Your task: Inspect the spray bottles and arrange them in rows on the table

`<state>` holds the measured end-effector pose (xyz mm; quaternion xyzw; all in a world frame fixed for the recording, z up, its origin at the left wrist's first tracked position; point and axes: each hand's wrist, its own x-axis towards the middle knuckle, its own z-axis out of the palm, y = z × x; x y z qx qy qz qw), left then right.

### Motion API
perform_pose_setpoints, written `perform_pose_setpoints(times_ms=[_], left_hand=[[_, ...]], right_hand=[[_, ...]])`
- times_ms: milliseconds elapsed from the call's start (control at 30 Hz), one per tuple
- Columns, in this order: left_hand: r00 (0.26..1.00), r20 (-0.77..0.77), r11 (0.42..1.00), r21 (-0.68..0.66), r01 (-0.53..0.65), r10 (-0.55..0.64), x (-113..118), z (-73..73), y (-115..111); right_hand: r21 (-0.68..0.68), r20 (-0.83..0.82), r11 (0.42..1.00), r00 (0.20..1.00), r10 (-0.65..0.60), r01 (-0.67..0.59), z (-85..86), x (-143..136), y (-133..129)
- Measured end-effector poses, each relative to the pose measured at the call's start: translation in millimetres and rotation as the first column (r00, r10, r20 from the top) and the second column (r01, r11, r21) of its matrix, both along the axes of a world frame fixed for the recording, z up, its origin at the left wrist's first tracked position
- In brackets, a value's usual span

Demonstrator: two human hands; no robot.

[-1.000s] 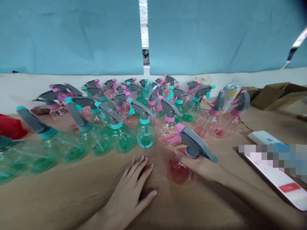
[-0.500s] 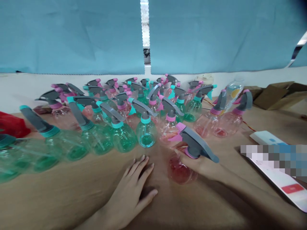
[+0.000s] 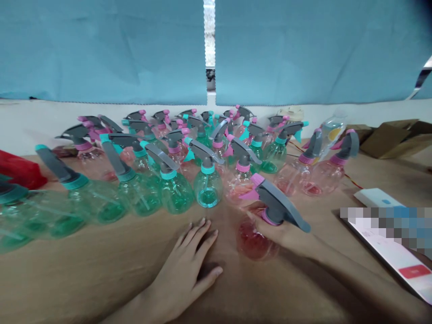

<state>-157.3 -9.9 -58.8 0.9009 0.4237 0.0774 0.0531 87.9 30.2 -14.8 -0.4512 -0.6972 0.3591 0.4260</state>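
Note:
My left hand [image 3: 189, 265] lies flat on the wooden table [image 3: 111, 274], fingers spread, holding nothing. To its right, my right hand [image 3: 273, 231] is wrapped round the neck of a pink spray bottle [image 3: 256, 240] with a grey and pink trigger head. That bottle's base is at the tabletop. Just beyond my left fingertips stands a green spray bottle [image 3: 207, 186], and a pink one [image 3: 241, 180] is behind the held bottle. Several more green and pink spray bottles spread across the table in rows, their heads turned different ways.
A phone [image 3: 388, 256] with a lit screen and a white box [image 3: 374, 198] lie at the right. Behind them is an open cardboard box [image 3: 391, 139]. Red plastic [image 3: 23, 171] is at the far left. A clear bottle [image 3: 334, 128] stands at the back right.
The view has shifted slightly, so the bottles appear a little further right. Both hands keep nearly the same pose, my right hand still round the pink bottle.

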Motion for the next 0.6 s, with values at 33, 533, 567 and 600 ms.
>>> perform_pose_setpoints(times_ms=[33, 533, 567, 600], left_hand=[[1.000, -0.002, 1.000, -0.001, -0.003, 0.003, 0.2, 0.0, -0.1], [1.000, -0.004, 1.000, 0.002, 0.004, -0.004, 0.0, 0.0, 1.1], [1.000, -0.008, 1.000, 0.002, 0.003, -0.003, 0.2, -0.2, 1.0], [1.000, -0.011, 1.000, 0.001, 0.000, 0.000, 0.3, -0.5, 0.7]], right_hand=[[0.000, 0.000, 1.000, 1.000, 0.008, -0.008, 0.2, 0.0, 0.0], [0.024, -0.022, 1.000, 1.000, 0.006, -0.005, -5.0, 0.3, 1.6], [0.031, -0.024, 0.999, 1.000, 0.009, -0.009, -5.2, 0.3, 1.8], [0.033, -0.024, 0.999, 1.000, 0.009, -0.008, -5.2, 0.4, 1.9]])
